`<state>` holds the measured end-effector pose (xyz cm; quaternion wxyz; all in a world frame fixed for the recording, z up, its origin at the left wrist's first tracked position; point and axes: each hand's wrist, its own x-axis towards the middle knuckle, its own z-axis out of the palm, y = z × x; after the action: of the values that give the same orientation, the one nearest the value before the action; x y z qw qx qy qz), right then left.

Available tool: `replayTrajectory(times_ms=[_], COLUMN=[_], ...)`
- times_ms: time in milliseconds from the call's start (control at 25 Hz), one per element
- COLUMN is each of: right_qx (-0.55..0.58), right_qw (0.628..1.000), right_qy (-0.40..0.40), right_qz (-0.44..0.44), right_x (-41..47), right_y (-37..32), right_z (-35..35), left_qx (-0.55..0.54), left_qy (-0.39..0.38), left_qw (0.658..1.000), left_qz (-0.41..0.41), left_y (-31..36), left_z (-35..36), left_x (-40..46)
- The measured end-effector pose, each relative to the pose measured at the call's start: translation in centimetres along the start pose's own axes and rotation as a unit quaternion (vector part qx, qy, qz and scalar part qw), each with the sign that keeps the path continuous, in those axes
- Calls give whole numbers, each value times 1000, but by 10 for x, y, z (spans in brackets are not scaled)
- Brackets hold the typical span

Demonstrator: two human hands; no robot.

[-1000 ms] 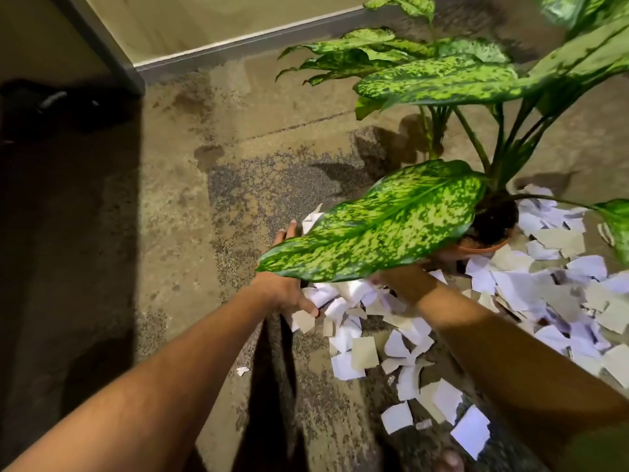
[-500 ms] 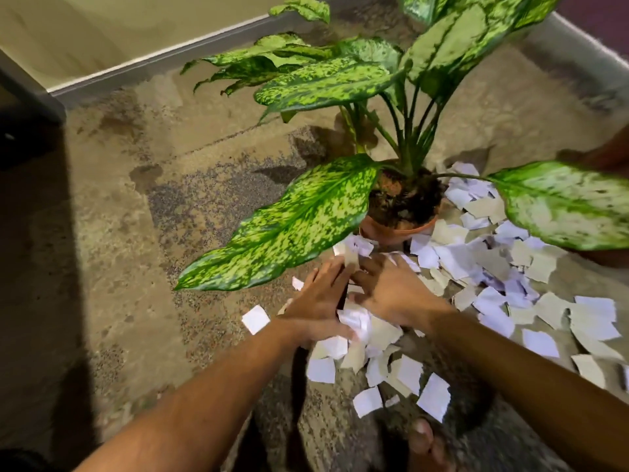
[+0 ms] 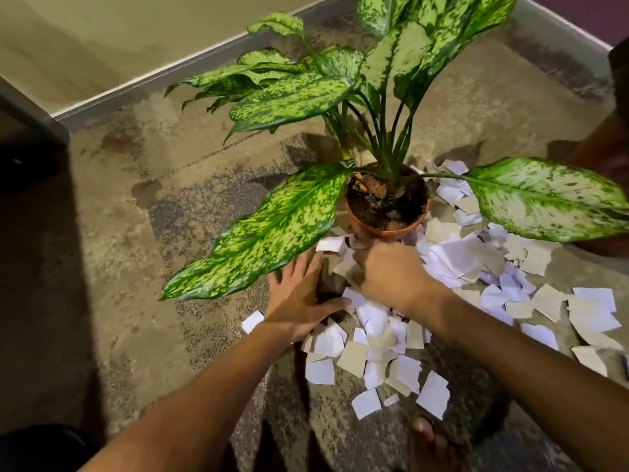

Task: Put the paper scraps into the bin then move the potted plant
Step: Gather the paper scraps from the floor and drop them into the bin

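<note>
The potted plant stands on the floor in a terracotta pot (image 3: pixel 384 229), with big speckled green leaves (image 3: pixel 272 233) spreading over the floor. White and beige paper scraps (image 3: pixel 374 338) lie scattered in front of the pot and to its right (image 3: pixel 456 257). My left hand (image 3: pixel 299 298) lies flat on the floor under the lowest leaf, fingers spread, its thumb touching the scraps. My right hand (image 3: pixel 391 274) is knuckles-up just in front of the pot, fingers curled down onto scraps. No bin is in view.
The rough stained concrete floor (image 3: pixel 170 233) meets a wall with a grey skirting (image 3: pixel 153 76) behind the plant. A dark shape (image 3: pixel 612 155) stands at the right edge. Dark shadow fills the left side. A bare foot (image 3: pixel 432 441) shows at the bottom.
Both hands have moved forward toward the pot. The left hand has spread open and slid left. The right hand has curled over scraps at the pot's base. The view has shifted nearer the plant.
</note>
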<state>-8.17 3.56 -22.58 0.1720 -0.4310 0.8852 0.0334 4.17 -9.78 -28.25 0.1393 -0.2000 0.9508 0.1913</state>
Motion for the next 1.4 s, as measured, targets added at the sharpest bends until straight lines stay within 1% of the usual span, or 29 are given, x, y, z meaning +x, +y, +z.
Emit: replayTrajectory(times_ms=[40, 80, 120, 200, 240, 280, 360, 480, 560, 640, 720, 800, 840, 880, 920, 960, 1000, 1040, 1080, 1120, 1160, 1200, 1240, 1280, 1400], right_qx=[10, 18, 13, -23, -20, -5, 8, -32, -62, -97, -99, -82, -75, -67, -66, -56, -34, -13, -10, -16, -28, -38, -38, -37, -49], right_qw=[999, 997, 997, 996, 997, 997, 997, 986, 984, 987, 992, 996, 995, 993, 991, 992, 994, 995, 995, 992, 986, 981, 979, 979, 984], right_qy=[20, 11, -15, -67, -72, -63, -19, -47, -31, -13, -19, 0, 28, 62, 91, 97, 100, 95, 82, 57, 33, 16, 18, 22, 39], right_qz=[-45, -70, -75, -47, -33, -33, -76, -156, -163, -130, -70, 16, 52, 71, 72, 60, 38, 2, -56, -115, -161, -189, -199, -201, -169], right_x=[12, 24, 35, 48, 49, 45, 28, -5, -31, -49, -59, -68, -74, -80, -87, -94, -106, -117, -124, -128, -131, -133, -134, -132, -118], right_y=[-7, -14, -18, -21, -19, -16, -8, 18, 39, 67, 90, 102, 101, 95, 83, 68, 54, 39, 20, 3, -10, -17, -18, -16, 7], right_z=[7, 16, 26, 47, 54, 62, 69, 77, 84, 87, 86, 79, 75, 72, 72, 76, 82, 88, 98, 111, 126, 138, 148, 152, 143], left_qx=[20, 16, -10, -79, -97, -102, -89, -52, -43, -43, -72, -96, -91, -92, -113, -129, -118, -90, -81, -84, -96, -112, -116, -109, -102], left_qy=[8, 9, 5, -21, -34, -43, -51, -70, -90, -111, -129, -109, -91, -79, -72, -53, -5, 62, 109, 117, 104, 83, 61, 48, 61], left_qw=[999, 997, 993, 984, 983, 985, 990, 995, 995, 993, 986, 979, 980, 984, 987, 990, 992, 990, 979, 964, 946, 929, 920, 923, 947], left_qz=[-39, -81, -119, -156, -151, -135, -96, -42, -12, 23, 79, 142, 150, 129, 83, 23, -34, -88, -152, -224, -293, -343, -368, -367, -298], left_y=[-6, -11, -14, -15, -13, -9, 1, 20, 37, 55, 73, 89, 93, 91, 84, 74, 65, 56, 41, 28, 21, 17, 19, 22, 31], left_z=[3, 7, 11, 20, 24, 28, 37, 52, 57, 61, 63, 57, 54, 50, 47, 47, 50, 51, 55, 57, 56, 60, 62, 64, 65], left_x=[-4, -9, -14, -28, -36, -44, -50, -43, -36, -27, -19, -16, -16, -16, -19, -25, -30, -34, -40, -45, -49, -50, -54, -57, -55])
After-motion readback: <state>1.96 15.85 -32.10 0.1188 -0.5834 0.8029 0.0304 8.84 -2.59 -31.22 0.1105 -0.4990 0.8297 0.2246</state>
